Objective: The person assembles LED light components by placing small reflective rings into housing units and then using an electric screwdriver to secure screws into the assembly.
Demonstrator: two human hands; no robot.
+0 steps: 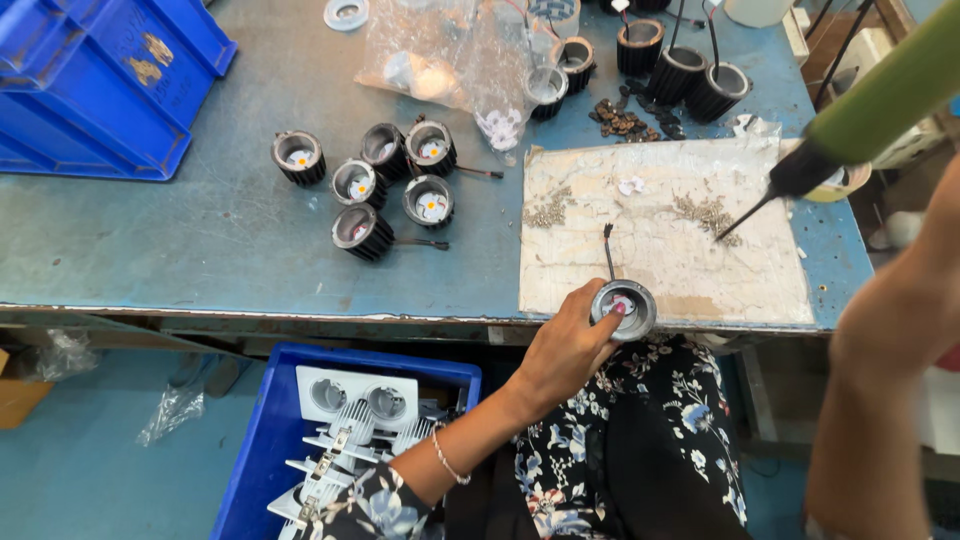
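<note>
My left hand (565, 350) grips a round black lamp housing (624, 308) with a short wire, holding it at the near edge of a worn white work board (680, 260). My right hand is out of frame at the right; only its forearm (880, 370) shows, and it carries a green-handled electric screwdriver (880, 100). The screwdriver's thin bit (738, 220) points down into a pile of small screws (705, 211) on the board. A second small pile of screws (546, 211) lies at the board's left side.
Several finished black housings (385, 180) stand on the blue bench (230, 230) to the left. More wired housings (680, 70) and a clear plastic bag (450, 50) sit at the back. Blue bins stand at the top left (100, 80) and below the bench (260, 440), the lower one holding white fittings.
</note>
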